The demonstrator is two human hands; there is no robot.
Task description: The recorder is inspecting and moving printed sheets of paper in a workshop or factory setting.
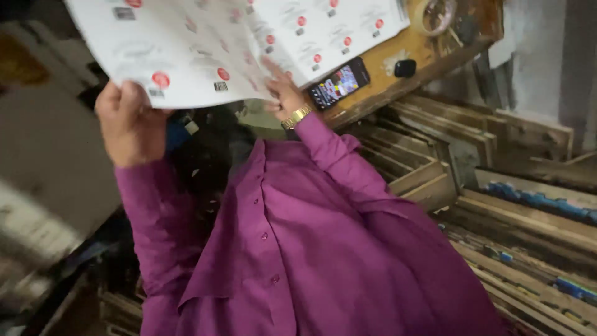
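While the left hand (127, 121) pinches the printed sheet (205, 43) at its edge, the right hand (281, 87) presses flat beneath, fingers spread; that floppy sheet could crease, or knock the phone (339, 83) off the tabletop (398, 56).

Two hands are in view, the left hand (127, 121) and the right hand (283, 93); one large printed sheet (205, 43) spreads between them, its repeated labels marked with about a dozen visible red dots, the exact count unclear at the blurred edges; one gold wristwatch (296, 116) sits on the right wrist; one smartphone (339, 83) lies on one wooden table (429, 53); one small black object (405, 68) and one roll of tape (434, 15) lie beside it; many wooden frames (497, 186) stack below, too crowded to count.
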